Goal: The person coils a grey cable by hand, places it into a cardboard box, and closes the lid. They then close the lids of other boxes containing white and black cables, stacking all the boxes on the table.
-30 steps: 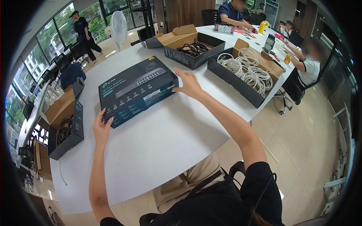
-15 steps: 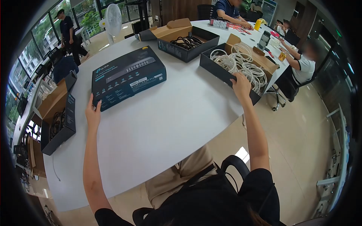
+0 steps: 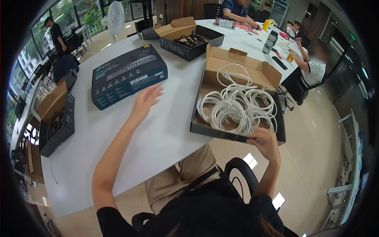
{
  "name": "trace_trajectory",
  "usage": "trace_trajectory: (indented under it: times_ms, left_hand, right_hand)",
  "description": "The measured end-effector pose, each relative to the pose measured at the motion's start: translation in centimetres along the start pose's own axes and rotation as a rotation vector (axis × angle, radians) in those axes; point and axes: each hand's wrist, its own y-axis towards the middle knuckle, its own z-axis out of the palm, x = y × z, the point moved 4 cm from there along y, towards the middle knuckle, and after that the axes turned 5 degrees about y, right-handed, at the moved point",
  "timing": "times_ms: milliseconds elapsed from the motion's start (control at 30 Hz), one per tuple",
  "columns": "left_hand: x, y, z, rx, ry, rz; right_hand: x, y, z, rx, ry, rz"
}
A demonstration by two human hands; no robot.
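Observation:
My right hand (image 3: pixel 265 145) grips the near wall of an open cardboard box (image 3: pixel 200 103), thumb on the inside. Coiled white cables (image 3: pixel 231 112) fill much of this box, whose brown lid flap stands up at the back. Its near right part reaches out past the table edge. My left hand (image 3: pixel 147 103) is over the tabletop with fingers stretched out, holding nothing. Just beyond those fingers lies a closed dark network switch box (image 3: pixel 128 77) with a picture of a switch on top.
Another open box (image 3: pixel 189 51) with black cables stands at the back, and one more (image 3: pixel 65 132) at the left edge. A bottle (image 3: pixel 270 42) and a dark flat item (image 3: pixel 279 63) are on the far right of the table (image 3: pixel 130 158). Other people sit across it.
My right hand has brought the box of white cables nearer and turned it. My left hand has let go of the closed switch box and moved right.

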Motion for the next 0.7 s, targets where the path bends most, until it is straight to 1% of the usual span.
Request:
trace_trajectory:
  times_ms: [67, 133, 200, 300, 400, 433, 533, 567, 700]
  left_hand:
    - [2.9, 3.5, 3.3, 0.144, -0.117, -0.162]
    - [2.8, 5.6, 6.9, 0.228, -0.172, -0.287]
    - [1.1, 7.0, 10.1, 0.326, -0.104, -0.267]
    - [0.0, 7.4, 13.0, 0.328, -0.131, -0.326]
    - [1.0, 7.7, 13.6, 0.195, -0.084, -0.135]
    - [0.9, 7.6, 13.5, 0.221, -0.076, -0.117]
    - [-0.3, 6.5, 13.0, 0.043, -0.078, 0.088]
    - [-0.8, 6.2, 12.6, 0.056, -0.083, 0.138]
    - [-3.5, 4.1, 9.9, 0.03, -0.083, 0.408]
  right_hand:
    - [1.2, -1.5, -0.4, 0.05, 0.03, 0.006]
    - [1.9, -2.8, -0.6, 0.053, 0.052, 0.001]
    - [2.6, -3.7, -1.0, 0.094, 0.072, 0.0]
    - [3.4, -5.1, -1.7, 0.147, 0.119, 0.023]
    - [3.6, -5.7, -2.0, 0.179, 0.121, 0.04]
    - [3.3, -5.8, -2.0, 0.188, 0.121, 0.047]
    - [2.7, -6.0, -1.6, 0.211, 0.148, 0.078]
    - [2.5, -6.1, -1.5, 0.22, 0.16, 0.092]
    - [2.6, -4.9, -0.7, 0.215, 0.159, 0.028]
